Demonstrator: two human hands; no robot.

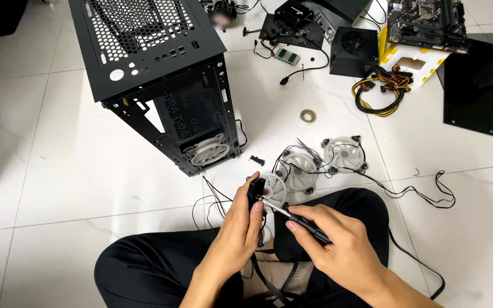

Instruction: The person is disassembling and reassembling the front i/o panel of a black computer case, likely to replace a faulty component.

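Seated on tiled floor [58, 171] beside open black computer case [161, 74].
Three white case fans [315, 165] just ahead of knees; left hand [238, 231] gripping small black part [255, 191] above lap; right hand [338, 242] clasping screwdriver [292, 215], tip at part.

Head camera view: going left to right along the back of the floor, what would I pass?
Black perforated metal computer case → black boxy power supply → dark green motherboard → flat black side panel.
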